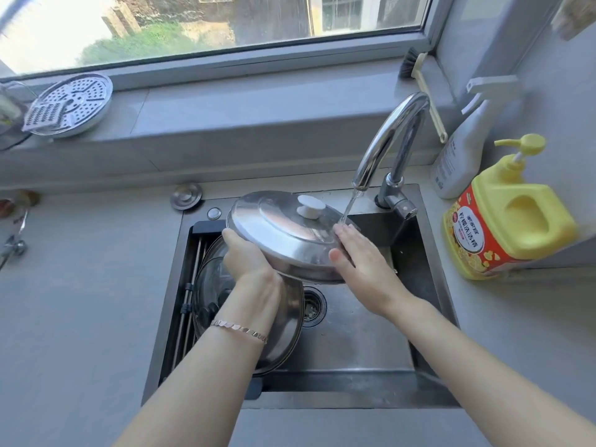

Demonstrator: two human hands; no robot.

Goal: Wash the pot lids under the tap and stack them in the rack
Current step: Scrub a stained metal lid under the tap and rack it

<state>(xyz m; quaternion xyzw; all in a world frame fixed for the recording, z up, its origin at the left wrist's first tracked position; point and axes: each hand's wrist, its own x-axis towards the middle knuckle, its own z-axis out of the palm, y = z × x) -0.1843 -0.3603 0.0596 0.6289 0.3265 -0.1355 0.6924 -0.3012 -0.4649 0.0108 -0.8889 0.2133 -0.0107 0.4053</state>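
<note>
Spreading around everything, the grey stone-look table [80,301] carries a dark rectangular steel sink [361,343] set below a grey window ledge [225,124]. Over the sink, a round stainless-steel pot lid with a white knob [283,233] is held tilted, its far right rim under the thin stream from the curved chrome tap [392,140]. Beneath it, at the sink's left side, a glass lid with a black knob [209,285] and another steel lid [287,324] lean against the thin bars of a rack [190,285]. On the table to the right stand a yellow pump bottle with a red label [503,217] and a white spray bottle [461,156]. A perforated round steel steamer plate [74,103] rests on the ledge. The left hand [248,256] grips the lid's near-left rim, fingers curled under it; the right hand [358,256] lies flat on the lid's right edge, fingers extended.
</note>
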